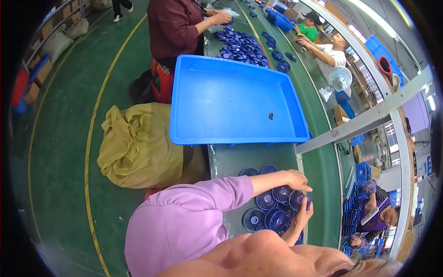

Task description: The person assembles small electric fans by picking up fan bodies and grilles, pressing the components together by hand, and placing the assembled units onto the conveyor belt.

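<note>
Both hands are at a dark blue slotted plastic disc near the bench's right edge. My left hand, its arm in a light purple sleeve, reaches across from the left and has its fingers bent over the disc's far side. From the near side my right hand grips the same disc, thumb and fingers at its rim. Beneath and beside them lie several more slotted discs, some overlapping, on the bench. Parts of the fingertips and of the lower discs are hidden.
A large blue tray with a small dark piece inside spans the bench ahead. Beyond it a person in maroon works at a heap of blue parts. A yellow sack stands left; a green conveyor and metal post stand right.
</note>
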`<state>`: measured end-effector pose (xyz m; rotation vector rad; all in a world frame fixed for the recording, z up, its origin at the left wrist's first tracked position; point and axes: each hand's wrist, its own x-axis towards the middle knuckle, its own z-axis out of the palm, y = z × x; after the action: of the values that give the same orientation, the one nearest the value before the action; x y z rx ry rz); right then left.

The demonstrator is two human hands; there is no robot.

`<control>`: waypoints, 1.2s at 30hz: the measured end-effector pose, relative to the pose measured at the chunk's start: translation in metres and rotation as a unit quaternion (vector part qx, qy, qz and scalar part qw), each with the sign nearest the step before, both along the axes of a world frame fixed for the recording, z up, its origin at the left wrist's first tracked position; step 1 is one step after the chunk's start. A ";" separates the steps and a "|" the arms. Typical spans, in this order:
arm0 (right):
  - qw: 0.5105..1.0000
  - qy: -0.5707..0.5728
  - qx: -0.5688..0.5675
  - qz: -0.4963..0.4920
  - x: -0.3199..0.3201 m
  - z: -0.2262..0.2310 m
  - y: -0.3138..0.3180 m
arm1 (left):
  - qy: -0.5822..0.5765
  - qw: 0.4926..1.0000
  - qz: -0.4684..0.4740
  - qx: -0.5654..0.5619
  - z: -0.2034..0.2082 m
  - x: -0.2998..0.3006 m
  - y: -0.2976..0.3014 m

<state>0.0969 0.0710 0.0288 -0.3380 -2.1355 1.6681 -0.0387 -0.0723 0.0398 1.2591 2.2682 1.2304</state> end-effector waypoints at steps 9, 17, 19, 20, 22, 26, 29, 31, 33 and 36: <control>0.949 0.092 -0.295 -0.063 0.029 -0.039 0.049 | 0.080 0.996 0.036 0.023 -0.023 0.005 0.015; 0.886 0.120 -0.448 -0.024 0.030 -0.044 0.040 | 0.108 0.993 -0.024 -0.037 -0.028 0.013 0.013; 0.895 0.121 -0.429 -0.022 0.029 -0.042 0.037 | 0.095 0.992 -0.045 -0.066 -0.012 0.010 0.005; 0.896 0.122 -0.426 -0.003 0.028 -0.043 0.039 | 0.096 0.993 -0.044 -0.055 -0.025 0.004 0.011; 0.902 0.144 -0.407 -0.004 0.023 -0.046 0.037 | 0.090 0.991 -0.049 -0.091 -0.022 0.001 0.010; 0.893 0.140 -0.427 -0.030 0.025 -0.042 0.033 | 0.104 0.985 -0.052 -0.127 -0.013 0.007 0.011; 0.888 0.148 -0.434 -0.028 0.029 -0.045 0.036 | 0.112 0.988 -0.061 -0.093 -0.009 0.011 0.012; 0.883 0.145 -0.446 -0.031 0.030 -0.043 0.036 | 0.121 0.990 -0.050 -0.054 -0.007 0.014 0.013; 0.883 0.135 -0.448 -0.036 0.030 -0.037 0.029 | 0.148 0.989 -0.022 -0.012 -0.009 0.012 0.013; 0.890 0.136 -0.428 -0.083 0.026 -0.036 0.022 | 0.179 0.983 0.040 0.028 -0.014 0.000 0.024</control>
<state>0.1230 0.0932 -0.0072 -0.4730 -1.0366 2.3002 -0.0387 -0.0487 0.0256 1.5301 2.5700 1.1813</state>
